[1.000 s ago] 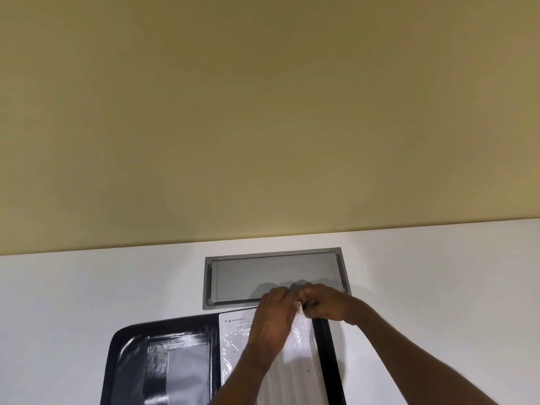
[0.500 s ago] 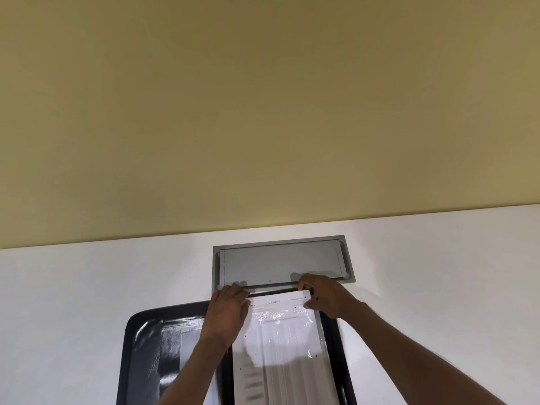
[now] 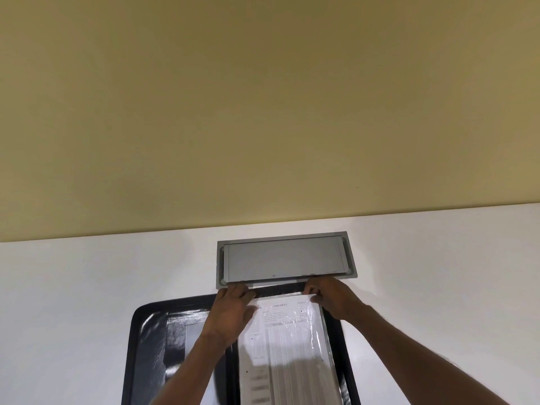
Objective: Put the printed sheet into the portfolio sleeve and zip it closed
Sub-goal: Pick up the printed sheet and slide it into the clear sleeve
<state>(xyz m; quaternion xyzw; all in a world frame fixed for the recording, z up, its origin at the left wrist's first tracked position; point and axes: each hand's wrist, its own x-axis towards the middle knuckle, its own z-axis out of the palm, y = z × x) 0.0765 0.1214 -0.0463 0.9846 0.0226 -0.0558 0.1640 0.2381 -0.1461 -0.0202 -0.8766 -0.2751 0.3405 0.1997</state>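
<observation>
An open black zip portfolio point(image 3: 146, 340) lies on the white table, running off the bottom of the view. On its right half sits the printed sheet point(image 3: 289, 340), covered by a shiny clear plastic sleeve. My left hand point(image 3: 230, 314) rests on the sleeve's top left corner, fingers curled over its upper edge. My right hand point(image 3: 330, 299) pinches the sleeve's top right corner. Whether the sheet is fully inside the sleeve I cannot tell. The portfolio's left half shows black inner pockets point(image 3: 175, 343).
A grey metal cable hatch point(image 3: 283, 258) is set flush in the white table point(image 3: 73, 302) just beyond the portfolio's top edge. A plain yellow wall point(image 3: 263, 112) rises behind the table's far edge.
My hands have spread apart from the sleeve's top middle to its two top corners. The sheet's printed top is now uncovered. The view has tilted slightly.
</observation>
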